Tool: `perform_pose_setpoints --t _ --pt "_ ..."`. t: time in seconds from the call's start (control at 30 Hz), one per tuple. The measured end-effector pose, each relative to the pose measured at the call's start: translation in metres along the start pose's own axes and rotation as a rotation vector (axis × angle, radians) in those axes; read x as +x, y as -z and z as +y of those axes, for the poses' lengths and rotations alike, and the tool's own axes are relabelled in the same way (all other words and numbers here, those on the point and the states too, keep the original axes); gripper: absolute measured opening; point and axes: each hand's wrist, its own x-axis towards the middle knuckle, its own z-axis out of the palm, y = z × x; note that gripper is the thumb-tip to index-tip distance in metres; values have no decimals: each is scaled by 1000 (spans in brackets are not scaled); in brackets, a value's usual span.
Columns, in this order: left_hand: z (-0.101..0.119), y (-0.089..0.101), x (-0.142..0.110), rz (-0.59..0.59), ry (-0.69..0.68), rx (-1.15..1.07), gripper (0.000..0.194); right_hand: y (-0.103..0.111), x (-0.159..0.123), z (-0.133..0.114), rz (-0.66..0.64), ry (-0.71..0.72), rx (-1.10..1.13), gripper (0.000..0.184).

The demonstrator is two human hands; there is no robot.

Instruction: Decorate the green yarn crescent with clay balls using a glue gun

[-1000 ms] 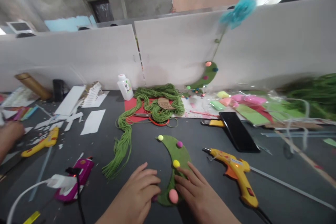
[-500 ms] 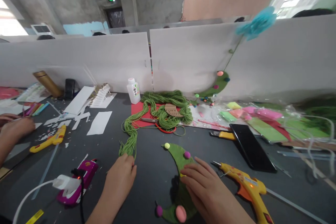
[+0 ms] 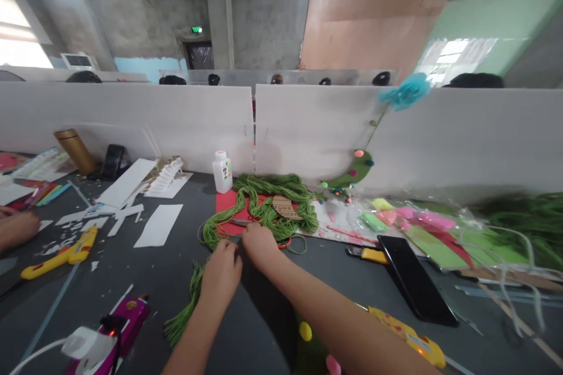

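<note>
My left hand (image 3: 223,266) is closed around a bundle of green yarn (image 3: 188,307), whose cut-looking ends trail toward me across the table. Close beside it, my right hand (image 3: 259,243) has its fingers curled at the looped part of the yarn and the scissors (image 3: 240,222). What those fingers hold, if anything, is hidden. Behind my hands lies the yarn skein (image 3: 281,187), with a cardboard label (image 3: 285,208), on red paper (image 3: 222,202). My right forearm covers most of a green felt crescent (image 3: 303,357) with pompoms.
A yellow glue gun (image 3: 407,337) lies partly under my right arm, near a black phone (image 3: 416,278) and a cutter knife (image 3: 367,254). At left are a purple power strip (image 3: 132,328), another glue gun (image 3: 65,255) and a co-worker's hand (image 3: 17,228). A white bottle (image 3: 222,173) stands behind.
My right hand has left the felt crescent and reached forward-left beside my left hand at the yarn. The left hand has shifted along the bundle. The view has tilted up.
</note>
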Motion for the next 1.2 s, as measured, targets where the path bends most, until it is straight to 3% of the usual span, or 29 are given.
perform_pose_setpoints --t 0.23,0.37,0.43,0.57,0.73,0.87,0.97,1.03,1.1,1.17,1.2 --pt "-10 -7 -1 77 -27 -145 26 -7 7 0 -13 -5 78 29" --pt "-10 -9 1 134 -34 -244 49 10 -17 7 10 41 252 22" --pt "-9 -8 1 101 -58 -286 43 24 -30 15 55 62 355 14" --pt "-12 5 1 98 -5 -309 17 54 -47 52 233 7 541 12" --pt "-26 33 0 183 149 -376 24 78 -55 114 492 -171 714 20" --pt "-18 51 -6 118 123 -579 36 102 -73 138 591 -231 866 21" --pt "13 61 -16 30 51 -719 43 123 -93 126 532 -161 950 23" --pt "44 69 -27 -64 -52 -816 38 131 -107 106 406 -71 971 24" --pt "77 78 -41 -155 -250 -828 32 130 -118 82 212 43 956 37" --pt "103 87 -57 -201 -461 -790 28 125 -128 66 -10 173 875 23" --pt "111 90 -64 -238 -552 -767 28 123 -132 62 -39 181 852 11"
